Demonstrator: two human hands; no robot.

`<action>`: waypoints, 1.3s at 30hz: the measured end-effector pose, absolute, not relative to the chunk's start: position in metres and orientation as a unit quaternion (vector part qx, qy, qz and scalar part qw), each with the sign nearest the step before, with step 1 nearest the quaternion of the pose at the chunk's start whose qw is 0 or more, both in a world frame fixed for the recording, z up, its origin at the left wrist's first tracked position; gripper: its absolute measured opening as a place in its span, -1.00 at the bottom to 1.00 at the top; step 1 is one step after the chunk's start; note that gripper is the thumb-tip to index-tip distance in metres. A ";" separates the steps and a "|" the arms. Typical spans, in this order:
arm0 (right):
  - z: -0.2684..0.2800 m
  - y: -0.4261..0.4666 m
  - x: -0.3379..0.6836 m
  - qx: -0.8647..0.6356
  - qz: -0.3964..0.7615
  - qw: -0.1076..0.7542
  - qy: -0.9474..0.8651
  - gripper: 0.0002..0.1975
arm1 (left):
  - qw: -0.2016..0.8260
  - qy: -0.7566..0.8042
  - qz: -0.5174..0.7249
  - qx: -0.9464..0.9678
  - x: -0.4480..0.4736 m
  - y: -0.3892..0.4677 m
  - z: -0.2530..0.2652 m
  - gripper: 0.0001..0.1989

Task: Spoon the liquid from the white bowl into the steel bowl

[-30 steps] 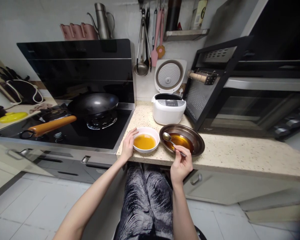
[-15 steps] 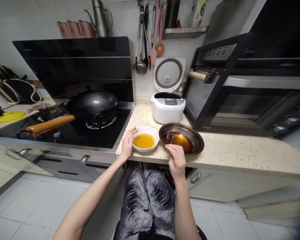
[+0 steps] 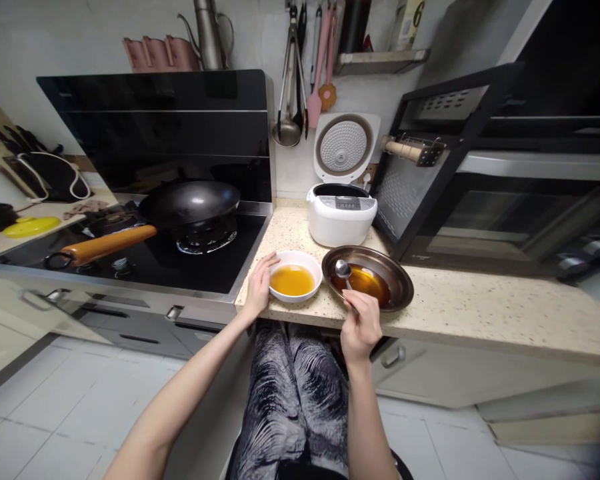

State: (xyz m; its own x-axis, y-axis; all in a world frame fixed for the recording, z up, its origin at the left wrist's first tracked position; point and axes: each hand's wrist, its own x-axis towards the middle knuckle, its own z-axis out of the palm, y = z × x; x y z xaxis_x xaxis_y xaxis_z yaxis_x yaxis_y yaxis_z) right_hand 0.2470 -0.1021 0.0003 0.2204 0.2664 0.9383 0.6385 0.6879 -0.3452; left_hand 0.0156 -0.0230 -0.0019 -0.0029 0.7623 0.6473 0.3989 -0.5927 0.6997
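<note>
My left hand (image 3: 260, 288) curls against the left side of a white bowl (image 3: 296, 298), its fingertips on the rim. A shallow pool of amber liquid (image 3: 293, 281) lies in that bowl. In my right hand (image 3: 361, 327) I pinch a metal spoon (image 3: 343, 269) by its handle. The spoon's head is over the left part of a wide dark metal bowl (image 3: 407, 288), which holds darker amber liquid. Whether the spoon carries any liquid, I cannot tell. Both bowls stand side by side near the counter's front edge.
Behind the bowls stands a white rice cooker (image 3: 341, 223) with its lid up. To the left, a black wok (image 3: 193, 202) with a wooden handle sits on the stove. A black rack (image 3: 405, 167) and an oven (image 3: 510, 213) flank the counter (image 3: 485, 303) on the right.
The spoon's head has come up a little from the dark bowl and shows more fully. My right hand has shifted slightly with it. My left hand stays at the white bowl.
</note>
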 end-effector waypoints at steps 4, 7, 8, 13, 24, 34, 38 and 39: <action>0.002 -0.107 0.229 -0.357 -0.088 0.741 -0.562 -0.81 | 0.160 0.424 0.568 0.687 0.016 -0.023 -0.002 -0.52; 0.002 -0.108 0.217 -0.338 -0.053 0.730 -0.592 -0.81 | 0.160 0.422 0.568 0.688 0.016 -0.023 -0.002 -0.52; 0.002 -0.108 0.214 -0.334 -0.045 0.718 -0.609 -0.82 | 0.160 0.421 0.569 0.688 0.016 -0.023 -0.002 -0.52; -0.001 -0.104 0.202 -0.327 -0.004 0.664 -0.673 -0.81 | 0.163 0.421 0.567 0.689 0.017 -0.022 -0.003 -0.54; -0.004 -0.094 0.196 -0.369 0.031 0.661 -0.653 -0.84 | 0.161 0.413 0.574 0.688 0.016 -0.018 -0.009 -0.54; -0.014 -0.088 0.192 -0.400 0.103 0.687 -0.598 -0.85 | 0.165 0.418 0.578 0.682 0.018 -0.019 -0.008 -0.54; -0.022 -0.085 0.189 -0.396 0.124 0.718 -0.560 -0.85 | 0.165 0.415 0.575 0.685 0.017 -0.018 -0.008 -0.54; -0.024 -0.084 0.189 -0.391 0.127 0.724 -0.554 -0.85 | 0.166 0.415 0.575 0.685 0.017 -0.018 -0.008 -0.54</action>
State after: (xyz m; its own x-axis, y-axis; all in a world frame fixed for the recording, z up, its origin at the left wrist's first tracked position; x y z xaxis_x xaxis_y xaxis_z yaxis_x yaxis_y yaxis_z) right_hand 0.1886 -0.0841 -0.0242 0.3542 0.6170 0.7028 0.2495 0.6619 -0.7068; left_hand 0.0170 -0.0183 -0.0079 -0.0058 0.7600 0.6499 0.3786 -0.5999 0.7048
